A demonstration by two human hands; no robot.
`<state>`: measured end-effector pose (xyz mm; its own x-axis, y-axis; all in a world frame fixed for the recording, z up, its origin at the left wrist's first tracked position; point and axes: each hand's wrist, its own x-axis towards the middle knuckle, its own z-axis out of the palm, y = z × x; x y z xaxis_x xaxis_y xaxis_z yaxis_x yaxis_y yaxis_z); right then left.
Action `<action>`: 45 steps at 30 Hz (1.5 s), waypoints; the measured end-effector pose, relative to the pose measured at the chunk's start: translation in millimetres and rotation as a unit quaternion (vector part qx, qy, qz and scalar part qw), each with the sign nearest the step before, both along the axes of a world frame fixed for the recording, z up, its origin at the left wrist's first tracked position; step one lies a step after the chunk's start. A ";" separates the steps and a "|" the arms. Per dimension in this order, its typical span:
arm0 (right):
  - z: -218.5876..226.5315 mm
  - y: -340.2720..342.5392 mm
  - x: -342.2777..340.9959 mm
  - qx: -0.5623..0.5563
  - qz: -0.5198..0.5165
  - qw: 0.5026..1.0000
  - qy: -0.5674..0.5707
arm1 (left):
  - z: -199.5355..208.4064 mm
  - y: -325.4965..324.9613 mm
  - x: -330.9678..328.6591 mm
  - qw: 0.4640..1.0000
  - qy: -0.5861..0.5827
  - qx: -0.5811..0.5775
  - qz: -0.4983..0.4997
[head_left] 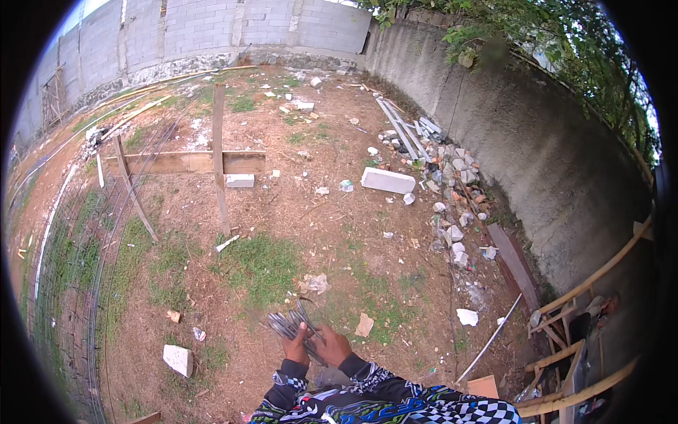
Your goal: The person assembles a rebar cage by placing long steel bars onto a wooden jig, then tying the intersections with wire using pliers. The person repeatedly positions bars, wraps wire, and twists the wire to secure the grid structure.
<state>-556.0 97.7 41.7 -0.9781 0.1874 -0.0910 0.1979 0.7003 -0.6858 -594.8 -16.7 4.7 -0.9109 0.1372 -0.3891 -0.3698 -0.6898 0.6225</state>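
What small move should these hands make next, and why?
Perhaps use the right hand to ease one strand out while the left hand steadies the bundle of thin, grey, wire-like strands: the left thumb rests on it, and its strands spread at the far end.

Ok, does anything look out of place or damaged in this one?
Broken rubble lies strewn along the grey concrete wall at right, and a crumpled scrap lies ahead of the hands; both look untidy. Nothing odd shows on the held grey wire bundle.
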 end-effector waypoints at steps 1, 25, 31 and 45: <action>0.9 2.0 -8.7 0.001 0.007 1.000 -0.017 | -13.6 2.8 -9.5 1.000 0.005 -0.023 -0.008; -17.1 178.5 -263.3 -0.061 -0.160 0.981 0.087 | -57.9 197.0 -336.2 0.941 -0.101 0.089 -0.311; -22.4 160.0 -243.1 -0.018 -0.333 0.931 0.148 | -60.6 229.8 -370.3 0.862 -0.170 0.018 -0.478; -39.6 112.4 -274.5 -0.108 -0.607 0.778 0.123 | -42.0 247.6 -371.1 0.713 -0.128 0.064 -0.687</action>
